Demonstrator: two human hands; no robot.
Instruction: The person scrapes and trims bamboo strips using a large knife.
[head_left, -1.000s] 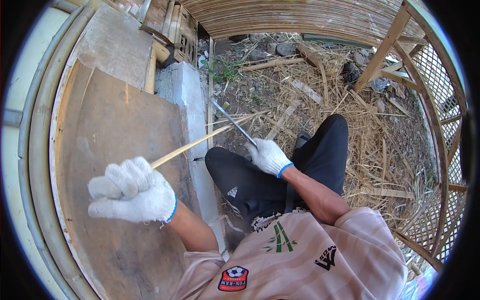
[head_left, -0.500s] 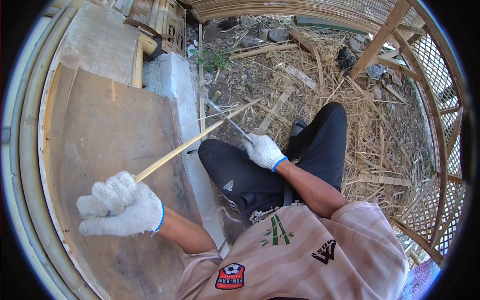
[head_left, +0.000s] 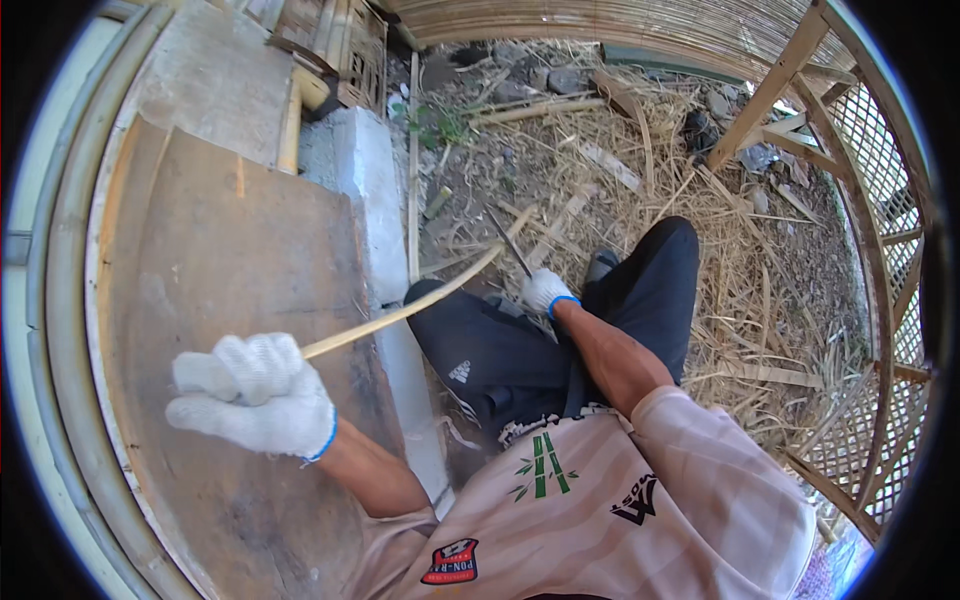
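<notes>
A seated person in a striped pale-pink jersey draws a long, thin, pale-yellow bamboo strip (head_left: pixel 410 308) across the lap. The left hand (head_left: pixel 255 395), in a white knitted glove with a blue cuff, has its fingers closed round the strip's near end above the worn, curved wooden board (head_left: pixel 200 260) that serves as a worktop. That hand now sits lower and farther to the left than it did a second ago, and the strip has come along with it, so that less of it reaches out past the knees. The right hand (head_left: pixel 547 291), gloved the same way, has drawn in close to the black trousers; its fingers are wrapped round the handle of a slim dark-bladed knife (head_left: pixel 508 243), the blade slanting up and away, meeting the strip near its far end. Whether the edge is in the bamboo cannot be made out at this size. Judging by the pull, the strip is being dragged past the blade, shaving or splitting it along its length. Dry straw and bamboo offcuts (head_left: pixel 700 300) litter the ground beyond, beside a wooden lattice frame (head_left: pixel 880 250).
</notes>
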